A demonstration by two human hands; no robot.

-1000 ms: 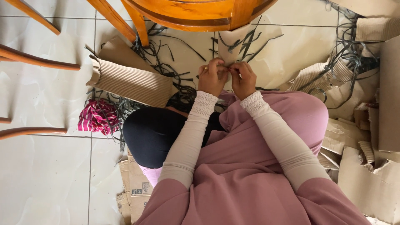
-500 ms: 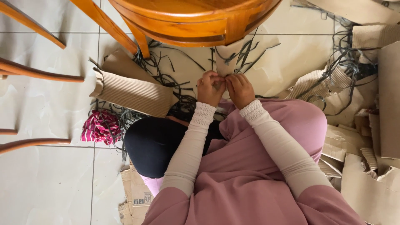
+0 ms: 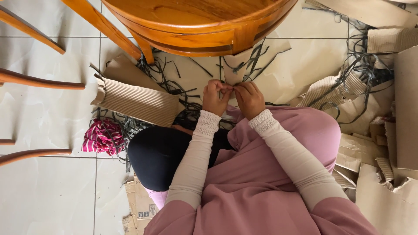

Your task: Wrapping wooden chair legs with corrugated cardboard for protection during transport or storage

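Dark strip [image 3: 229, 86] short, lying left-right, pinched between left hand [image 3: 216, 96] and right hand [image 3: 249, 99].

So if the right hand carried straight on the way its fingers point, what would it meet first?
The right hand points left, fingertips meeting the left hand over a thin dark strip; the left hand comes first, already touching or nearly so.

Floor [image 3: 48, 196]: pale glossy tiles, grey grout lines. Lying on it: corrugated cardboard roll [image 3: 135, 102] centre-left, pink striped cloth bundle [image 3: 102, 136] just below-left of it, dark thin strips [image 3: 174, 82] tangled through the middle and upper right, torn cardboard pieces [image 3: 383, 191] stacked down the right edge, flattened printed carton [image 3: 139, 209] at bottom centre-left.
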